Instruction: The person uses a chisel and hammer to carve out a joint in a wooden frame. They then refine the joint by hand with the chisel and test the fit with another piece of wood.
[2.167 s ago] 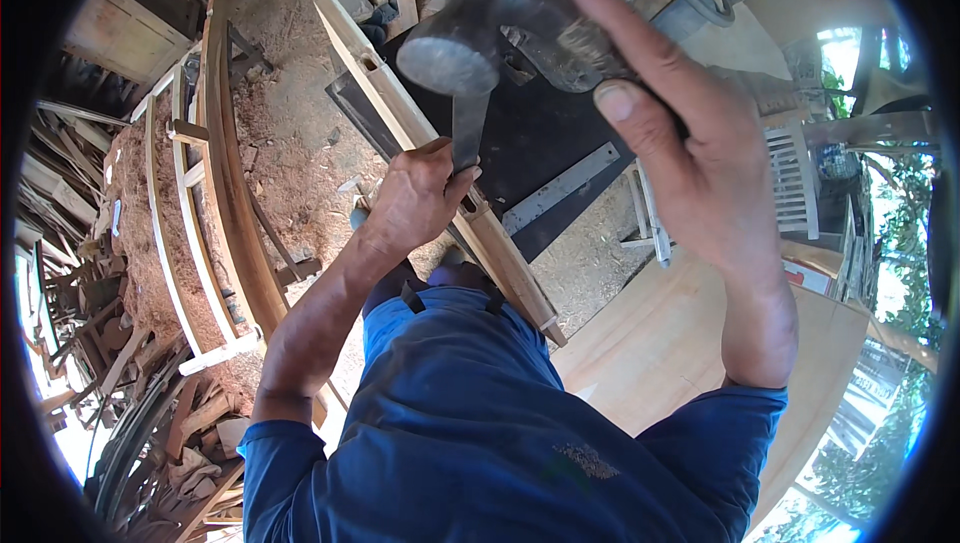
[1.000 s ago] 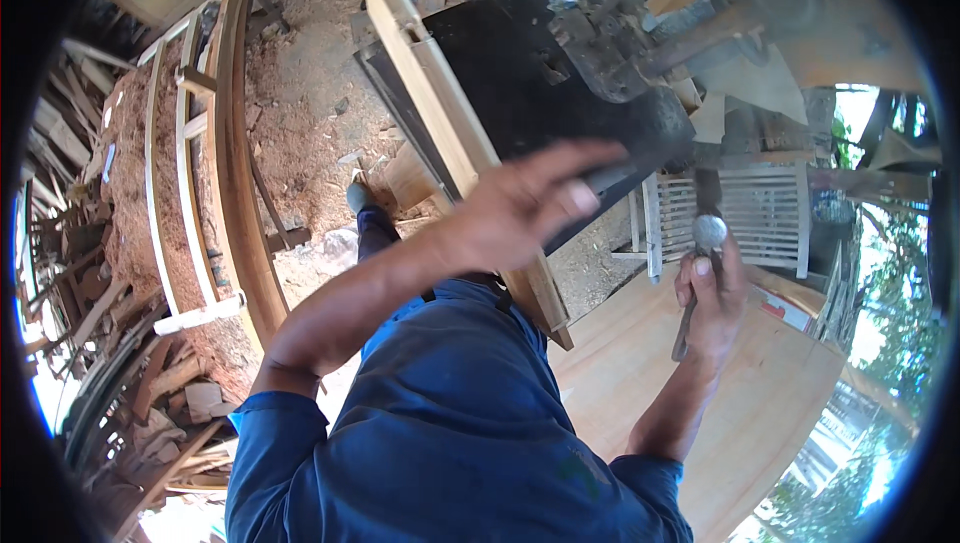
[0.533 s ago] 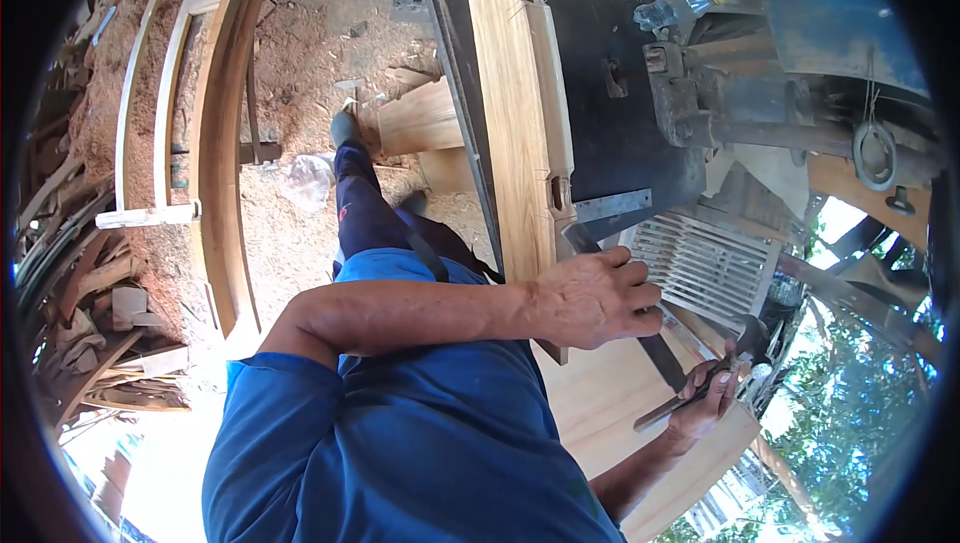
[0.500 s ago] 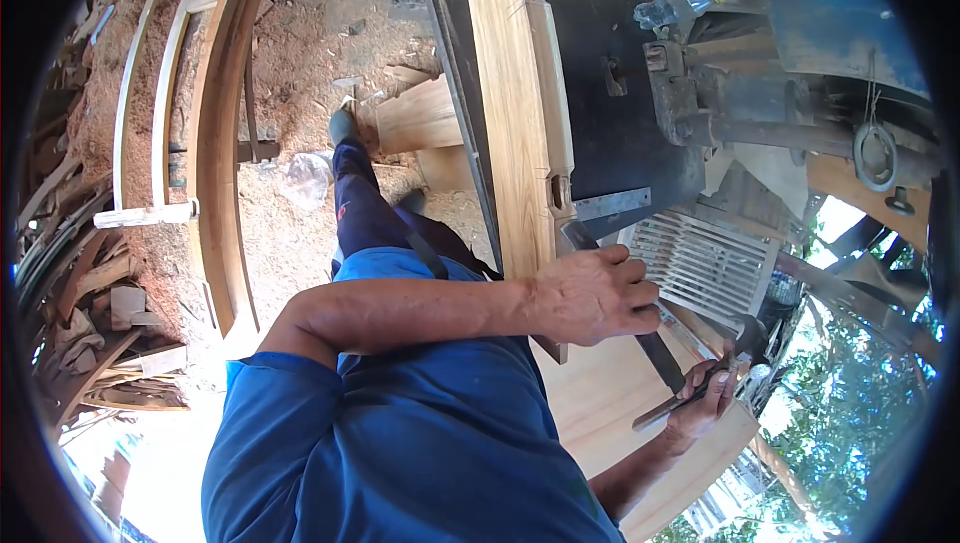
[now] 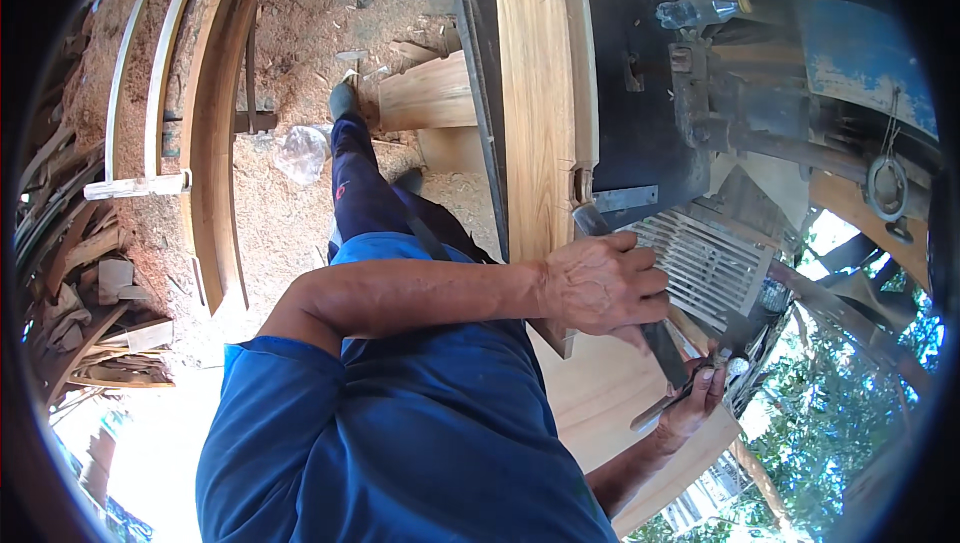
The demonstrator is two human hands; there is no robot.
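My left hand (image 5: 605,285) is closed around a long, dark, flat bar (image 5: 664,351), whose rounded upper end (image 5: 590,220) sticks out past the knuckles. Its exact kind I cannot make out. At the bar's lower end, my right hand (image 5: 692,405) is closed on a slim, flat, blade-like tool (image 5: 652,413). The bar's lower end meets this tool at the fingers; part of both is hidden there. Just left of my left hand lies a thick pale timber (image 5: 535,93) with a mortise (image 5: 583,183) cut in its edge. A wide wooden board (image 5: 600,383) is below the hands.
The timber lies along a black tabletop (image 5: 630,123) bearing a metal strip (image 5: 625,197). A slatted pale grille (image 5: 705,268) is right of my left hand. A plastic bottle (image 5: 700,13) lies farther back. Curved wooden rails (image 5: 205,143) and a plastic bag (image 5: 300,153) are on the sawdust-covered floor.
The view has shifted slightly, so the timber and tabletop appear farther right. My left hand has moved a little along with the bar. Both hands keep their holds.
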